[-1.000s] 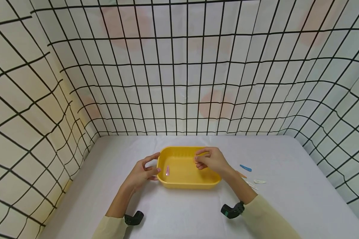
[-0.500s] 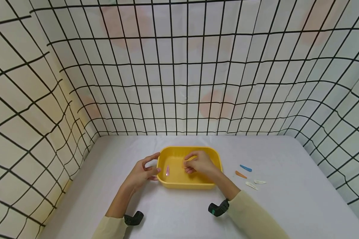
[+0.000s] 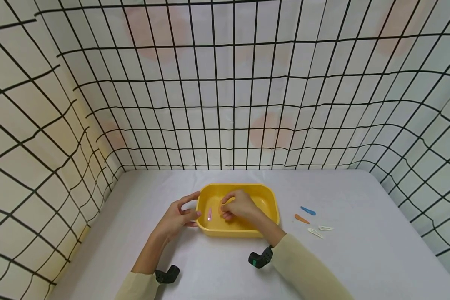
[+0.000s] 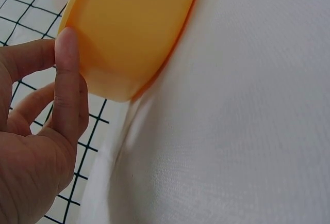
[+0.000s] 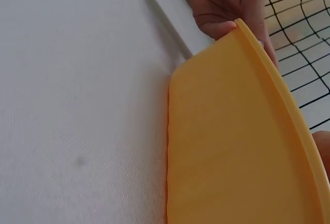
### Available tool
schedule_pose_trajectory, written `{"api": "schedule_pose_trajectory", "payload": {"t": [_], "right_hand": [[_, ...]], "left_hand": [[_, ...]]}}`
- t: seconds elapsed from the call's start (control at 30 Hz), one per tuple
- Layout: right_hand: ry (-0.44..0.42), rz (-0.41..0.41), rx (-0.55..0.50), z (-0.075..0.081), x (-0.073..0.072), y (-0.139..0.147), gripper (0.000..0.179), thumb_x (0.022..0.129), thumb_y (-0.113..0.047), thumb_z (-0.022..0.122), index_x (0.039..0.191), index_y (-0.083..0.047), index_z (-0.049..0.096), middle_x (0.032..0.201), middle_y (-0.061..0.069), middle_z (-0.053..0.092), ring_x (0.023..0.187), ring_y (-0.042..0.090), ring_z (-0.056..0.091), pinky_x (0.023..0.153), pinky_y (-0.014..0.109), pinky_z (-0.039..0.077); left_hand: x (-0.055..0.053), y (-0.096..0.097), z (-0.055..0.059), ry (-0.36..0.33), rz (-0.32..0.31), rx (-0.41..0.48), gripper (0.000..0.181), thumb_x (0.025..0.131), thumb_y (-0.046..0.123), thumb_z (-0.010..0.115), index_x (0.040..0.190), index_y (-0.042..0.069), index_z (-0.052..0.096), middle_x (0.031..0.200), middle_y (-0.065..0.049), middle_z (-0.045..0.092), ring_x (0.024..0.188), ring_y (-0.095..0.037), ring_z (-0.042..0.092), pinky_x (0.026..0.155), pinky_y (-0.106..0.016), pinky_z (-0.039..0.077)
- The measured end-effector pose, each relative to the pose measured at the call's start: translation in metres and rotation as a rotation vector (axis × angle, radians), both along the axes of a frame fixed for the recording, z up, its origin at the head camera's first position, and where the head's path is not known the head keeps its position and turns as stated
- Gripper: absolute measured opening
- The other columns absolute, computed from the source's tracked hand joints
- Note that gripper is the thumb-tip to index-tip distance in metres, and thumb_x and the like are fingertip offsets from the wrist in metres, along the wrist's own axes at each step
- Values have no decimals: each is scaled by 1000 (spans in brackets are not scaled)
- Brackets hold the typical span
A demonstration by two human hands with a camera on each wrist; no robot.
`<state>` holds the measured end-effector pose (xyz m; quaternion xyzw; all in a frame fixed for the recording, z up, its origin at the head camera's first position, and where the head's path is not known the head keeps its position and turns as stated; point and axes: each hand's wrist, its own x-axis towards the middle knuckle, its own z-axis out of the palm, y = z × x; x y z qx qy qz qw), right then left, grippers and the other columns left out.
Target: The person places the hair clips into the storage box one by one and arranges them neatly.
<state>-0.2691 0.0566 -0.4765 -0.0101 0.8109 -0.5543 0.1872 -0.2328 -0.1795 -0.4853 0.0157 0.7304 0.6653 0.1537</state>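
A yellow plastic tray sits on the white-covered table. At its left end my left hand holds the rim; in the left wrist view, fingers and thumb of that hand meet the tray's end wall. Inside the tray, a pink snap hair clip lies near the left side. My right hand is over the tray floor just right of that clip, fingertips pinching a small orange hair clip, mostly hidden by the fingers. The right wrist view mainly shows the tray's outer wall.
Right of the tray lie a blue hair clip, an orange clip and two white clips, one nearer and one farther right. Black wire mesh stands behind the table and along both sides.
My right hand has moved left across the tray with the pinched clip, toward the pink one. The table clips its forearm partly covered now show fully. My left hand stays on the rim.
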Motion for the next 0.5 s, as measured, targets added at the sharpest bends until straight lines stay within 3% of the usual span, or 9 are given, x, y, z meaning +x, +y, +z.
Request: {"api": "schedule_pose_trajectory", "payload": {"t": [0.5], "right_hand": [[-17,24,127,-2,4,-19,8,89,-3,74,94,0,70,70,12,70,51,19,68,53,28,61]], "left_hand": [[-1,0,-1,0,-19,23,69,93,1,72,154,21,49,158,-10,42,88,-25,72,70,-27,64]]}}
